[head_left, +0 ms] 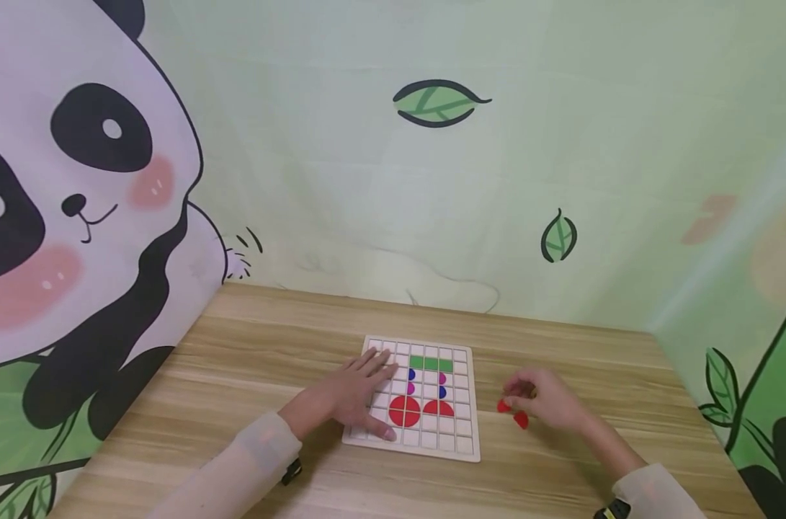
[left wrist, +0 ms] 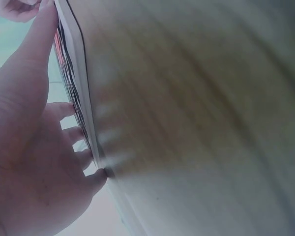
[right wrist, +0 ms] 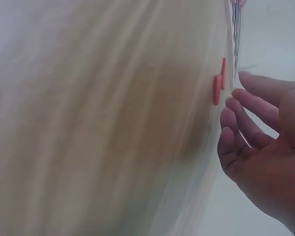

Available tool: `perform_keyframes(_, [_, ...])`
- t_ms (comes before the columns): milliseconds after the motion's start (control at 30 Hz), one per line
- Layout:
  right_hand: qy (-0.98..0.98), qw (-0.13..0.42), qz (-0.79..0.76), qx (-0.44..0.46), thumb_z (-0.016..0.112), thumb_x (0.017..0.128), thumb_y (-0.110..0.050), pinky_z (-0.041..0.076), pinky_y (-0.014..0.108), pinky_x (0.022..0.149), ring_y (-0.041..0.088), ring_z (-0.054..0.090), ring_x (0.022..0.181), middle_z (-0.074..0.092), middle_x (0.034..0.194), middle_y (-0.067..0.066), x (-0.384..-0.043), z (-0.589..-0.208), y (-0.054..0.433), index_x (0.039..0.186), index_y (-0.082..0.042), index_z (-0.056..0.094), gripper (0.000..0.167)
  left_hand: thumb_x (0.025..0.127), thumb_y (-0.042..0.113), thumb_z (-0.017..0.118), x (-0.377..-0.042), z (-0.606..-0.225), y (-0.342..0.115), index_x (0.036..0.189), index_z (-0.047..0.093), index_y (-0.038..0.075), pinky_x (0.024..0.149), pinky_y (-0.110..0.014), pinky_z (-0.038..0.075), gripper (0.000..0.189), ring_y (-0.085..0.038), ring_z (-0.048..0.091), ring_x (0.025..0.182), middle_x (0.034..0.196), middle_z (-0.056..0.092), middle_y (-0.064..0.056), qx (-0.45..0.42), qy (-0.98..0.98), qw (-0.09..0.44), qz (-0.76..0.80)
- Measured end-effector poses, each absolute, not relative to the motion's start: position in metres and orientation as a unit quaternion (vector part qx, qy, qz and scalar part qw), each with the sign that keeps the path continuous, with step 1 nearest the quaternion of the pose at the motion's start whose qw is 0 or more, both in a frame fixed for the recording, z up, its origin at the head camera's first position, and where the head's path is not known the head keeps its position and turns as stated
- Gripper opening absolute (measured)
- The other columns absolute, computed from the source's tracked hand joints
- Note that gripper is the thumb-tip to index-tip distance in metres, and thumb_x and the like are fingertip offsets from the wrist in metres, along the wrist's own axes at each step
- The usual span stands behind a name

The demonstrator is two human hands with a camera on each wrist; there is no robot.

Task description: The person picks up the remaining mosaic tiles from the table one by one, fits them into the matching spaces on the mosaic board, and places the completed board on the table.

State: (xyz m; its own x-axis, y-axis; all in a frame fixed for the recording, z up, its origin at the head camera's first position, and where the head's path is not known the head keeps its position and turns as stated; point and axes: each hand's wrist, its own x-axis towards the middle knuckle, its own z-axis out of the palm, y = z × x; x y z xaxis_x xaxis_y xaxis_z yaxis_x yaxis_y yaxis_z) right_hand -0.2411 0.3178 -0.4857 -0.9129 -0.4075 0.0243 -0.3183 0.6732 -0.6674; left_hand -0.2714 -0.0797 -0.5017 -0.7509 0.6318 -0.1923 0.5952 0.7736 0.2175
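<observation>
1. We see the right grip [head_left: 545,398] loosely curled, thumb apart; we cannot tell whether it touches two red pieces [head_left: 521,419] on the desk [head_left: 535,483].
2. The left grip [head_left: 356,393], spread on the gridded board [head_left: 461,427], hides some squares.
3. Both sleeves [head_left: 237,465] are cut off.

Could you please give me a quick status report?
Left hand spread on the board; right hand empty, beside two red pieces; no obstruction visible.
</observation>
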Motion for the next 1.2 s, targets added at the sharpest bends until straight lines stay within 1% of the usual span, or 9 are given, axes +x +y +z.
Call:
perform_keyframes(133, [0.906, 0.08, -0.363, -0.202, 0.081, 0.094, -0.011, 0.057, 0.026, 0.072, 0.015, 0.064, 0.085, 0.068, 0.097, 0.002, -0.239, -0.492, 0.322, 0.109, -0.001, 0.073, 0.02, 0.076, 0.087, 0.07, -0.272, -0.502, -0.079, 0.171, 0.021, 0.018, 0.13, -0.056, 0.015, 0.127, -0.037, 0.002, 0.163, 0.179, 0.007, -0.009, 0.328, 0.933, 0.129, 0.073])
perform_keyframes(367, [0.91, 0.073, -0.357, -0.199, 0.081, 0.093, -0.006, 0.053, 0.025, 0.07, 0.017, 0.059, 0.085, 0.063, 0.097, 0.004, -0.236, -0.497, 0.32, 0.104, -0.003, 0.07, 0.016, 0.077, 0.086, 0.071, -0.27, -0.501, -0.079, 0.171, 0.021, 0.018, 0.13, -0.057, 0.014, 0.126, -0.037, 0.002, 0.163, 0.179, 0.007, -0.01, 0.328, 0.932, 0.13, 0.079])
perform_keyframes(500, [0.908, 0.079, -0.366, -0.187, 0.08, 0.092, -0.004, 0.052, 0.025, 0.069, 0.018, 0.058, 0.084, 0.062, 0.096, 0.005, -0.236, -0.497, 0.319, 0.102, -0.003, 0.068, 0.016, 0.077, 0.085, 0.071, -0.269, -0.501, -0.079, 0.171, 0.021, 0.018, 0.13, -0.057, 0.015, 0.126, -0.037, 0.002, 0.163, 0.178, 0.007, -0.01, 0.329, 0.932, 0.131, 0.079])
perform_keyframes(667, [0.904, 0.084, -0.378, -0.183, 0.076, 0.095, -0.001, 0.052, 0.025, 0.065, 0.018, 0.059, 0.079, 0.063, 0.091, 0.005, -0.236, -0.495, 0.318, 0.098, -0.002, 0.067, 0.01, 0.077, 0.085, 0.071, -0.268, -0.498, -0.079, 0.171, 0.021, 0.018, 0.13, -0.057, 0.015, 0.126, -0.037, 0.003, 0.163, 0.178, 0.007, -0.01, 0.329, 0.932, 0.132, 0.075])
perform_keyframes(800, [0.907, 0.073, -0.373, -0.183, 0.074, 0.098, -0.004, 0.053, 0.026, 0.067, 0.016, 0.061, 0.079, 0.066, 0.088, 0.001, -0.235, -0.491, 0.314, 0.098, -0.005, 0.069, 0.004, 0.077, 0.086, 0.071, -0.269, -0.498, -0.079, 0.171, 0.021, 0.018, 0.13, -0.056, 0.014, 0.126, -0.037, 0.002, 0.163, 0.179, 0.007, -0.01, 0.329, 0.932, 0.133, 0.075])
perform_keyframes(933, [0.916, 0.06, -0.347, -0.192, 0.075, 0.099, -0.012, 0.054, 0.026, 0.071, 0.014, 0.061, 0.082, 0.067, 0.089, -0.005, -0.234, -0.487, 0.302, 0.097, -0.013, 0.072, 0.005, 0.077, 0.085, 0.071, -0.27, -0.501, -0.079, 0.171, 0.02, 0.018, 0.13, -0.056, 0.014, 0.126, -0.037, 0.002, 0.164, 0.179, 0.007, -0.01, 0.33, 0.932, 0.13, 0.078])
perform_keyframes(1033, [0.918, 0.061, -0.339, -0.196, 0.075, 0.1, -0.015, 0.053, 0.026, 0.07, 0.013, 0.06, 0.083, 0.066, 0.089, -0.007, -0.234, -0.486, 0.287, 0.096, -0.016, 0.072, 0.005, 0.078, 0.085, 0.071, -0.271, -0.503, -0.08, 0.171, 0.02, 0.018, 0.13, -0.055, 0.013, 0.126, -0.037, 0.001, 0.164, 0.179, 0.006, -0.01, 0.331, 0.931, 0.129, 0.078])
perform_keyframes(1200, [0.905, 0.077, -0.365, -0.206, 0.075, 0.099, -0.009, 0.052, 0.026, 0.07, 0.017, 0.058, 0.084, 0.065, 0.089, -0.004, -0.231, -0.487, 0.258, 0.097, -0.012, 0.071, 0.005, 0.078, 0.085, 0.071, -0.272, -0.506, -0.08, 0.171, 0.021, 0.017, 0.13, -0.055, 0.014, 0.126, -0.037, 0.001, 0.164, 0.179, 0.007, -0.01, 0.332, 0.931, 0.13, 0.078])
